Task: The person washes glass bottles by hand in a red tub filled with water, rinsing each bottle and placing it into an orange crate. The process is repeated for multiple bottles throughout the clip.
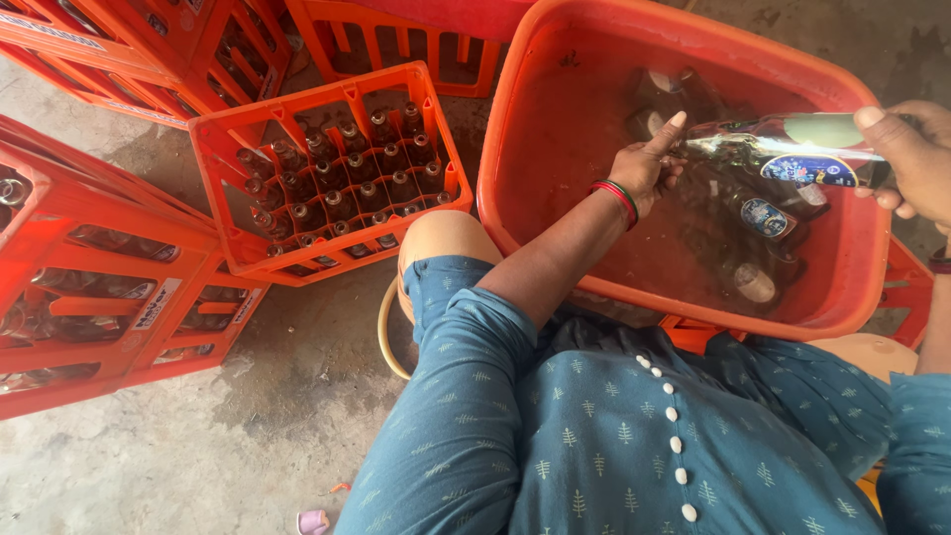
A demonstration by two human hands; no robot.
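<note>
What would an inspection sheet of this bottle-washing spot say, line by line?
Surface: bare concrete floor, stained and damp in patches.
Job's things: a labelled glass bottle held level over an orange tub of murky water; more bottles lie sunk in it.
Clutter: a small pink scrap on the floor by the knee.
Hands: left hand at one end of the bottle, right hand gripping the other end; red bangles on the left wrist.
Cables: nothing seen; only a pale hose loop by the knee.
Surroundings: an open orange crate packed with upright bottles; more crates at left and behind.
</note>
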